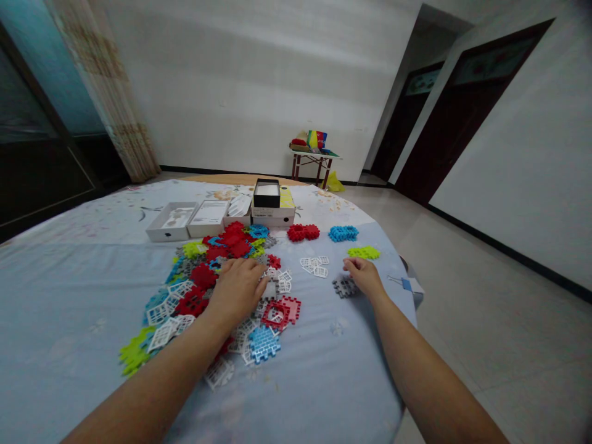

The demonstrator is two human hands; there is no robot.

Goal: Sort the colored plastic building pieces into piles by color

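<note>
My left hand (pixel 238 287) lies over a large heap of plastic interlocking pieces, its fingers stretched out and bent down onto them. Red pieces (pixel 203 277), white window-like lattice pieces (pixel 163 312) and grey pieces are around it. Near its right side are a red frame piece (pixel 290 308) and a blue brick-patterned piece (pixel 265 343). My right hand (pixel 364 275) is closed, fingertips together, with nothing showing in them. It is beside a small group of grey pieces (pixel 344 286), partly hidden by the hand.
Separate groups of red pieces (pixel 303 232), blue pieces (pixel 343 234), lime-green pieces (pixel 364 253) and white pieces (pixel 315 265) lie on the right. Behind the heap stand open white boxes (pixel 166 234) and a black box (pixel 267 201). A blue clip (pixel 406 283) grips the tablecloth edge.
</note>
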